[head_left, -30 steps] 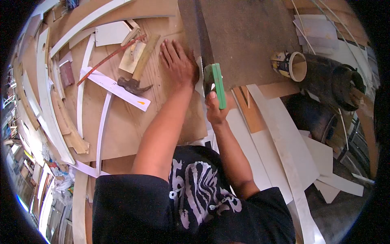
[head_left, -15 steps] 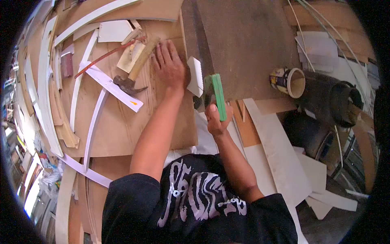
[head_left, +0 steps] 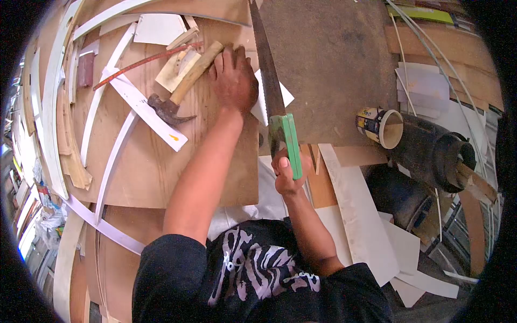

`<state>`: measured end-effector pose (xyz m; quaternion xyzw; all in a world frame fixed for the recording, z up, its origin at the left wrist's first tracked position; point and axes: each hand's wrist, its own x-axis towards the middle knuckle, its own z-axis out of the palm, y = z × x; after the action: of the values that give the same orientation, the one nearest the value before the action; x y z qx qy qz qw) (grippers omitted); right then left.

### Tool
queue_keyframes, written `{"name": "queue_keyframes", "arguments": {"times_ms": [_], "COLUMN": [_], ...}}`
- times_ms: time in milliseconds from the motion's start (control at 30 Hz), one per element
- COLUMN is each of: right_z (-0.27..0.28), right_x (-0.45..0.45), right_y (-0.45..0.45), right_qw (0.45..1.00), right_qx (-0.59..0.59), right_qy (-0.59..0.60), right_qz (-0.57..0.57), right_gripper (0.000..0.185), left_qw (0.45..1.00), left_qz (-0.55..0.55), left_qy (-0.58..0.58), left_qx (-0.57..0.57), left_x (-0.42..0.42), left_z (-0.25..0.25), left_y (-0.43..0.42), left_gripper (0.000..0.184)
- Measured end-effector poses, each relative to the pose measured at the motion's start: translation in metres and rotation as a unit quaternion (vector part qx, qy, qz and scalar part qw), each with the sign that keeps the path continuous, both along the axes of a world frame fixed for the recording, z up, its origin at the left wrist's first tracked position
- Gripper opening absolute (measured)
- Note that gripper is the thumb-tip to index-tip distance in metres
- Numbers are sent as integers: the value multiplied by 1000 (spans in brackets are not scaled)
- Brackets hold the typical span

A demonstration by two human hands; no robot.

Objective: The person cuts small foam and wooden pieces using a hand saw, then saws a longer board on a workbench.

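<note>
My right hand [head_left: 292, 171] is closed around the green handle [head_left: 291, 142] of a handsaw. The saw's long toothed blade [head_left: 267, 64] points away from me, alongside the edge of the wooden board. My left hand [head_left: 235, 79] presses down near that edge, fingers bent and slightly apart. A white piece [head_left: 276, 97] sticks out past the edge, between my left hand and the blade; its part under the hand is hidden. Just left of my fingers lies a claw hammer [head_left: 183, 86], its wooden handle beside a small wood block [head_left: 175, 72].
A thin reddish bar [head_left: 142, 65] and white strips [head_left: 148, 114] lie across the wooden board [head_left: 215, 180]. To the right, a bucket [head_left: 392, 129] lies on its side beside a black container [head_left: 431, 148]. Pale offcut panels [head_left: 366, 220] lean at lower right.
The saw and my right hand have moved nearer to my body, and more blade shows. My left hand's fingers have bent more. The view has shifted slightly.
</note>
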<state>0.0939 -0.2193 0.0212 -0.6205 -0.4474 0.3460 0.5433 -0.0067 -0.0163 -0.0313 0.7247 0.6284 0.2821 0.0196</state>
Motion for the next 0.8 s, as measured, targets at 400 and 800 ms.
{"name": "queue_keyframes", "arguments": {"times_ms": [400,800], "right_z": [8,11], "right_x": [-2,-13], "right_y": [-17,-41], "right_qw": [1000,999], "right_qx": [0,-32], "right_qy": [24,27], "right_qz": [-12,-22], "right_gripper": [47,46], "left_qw": [1000,999], "left_qz": [-8,-40], "left_qy": [-15,-11], "left_qx": [-7,-22], "left_x": [3,0], "left_z": [1,-22], "left_y": [1,7], "left_gripper": [33,34]}}
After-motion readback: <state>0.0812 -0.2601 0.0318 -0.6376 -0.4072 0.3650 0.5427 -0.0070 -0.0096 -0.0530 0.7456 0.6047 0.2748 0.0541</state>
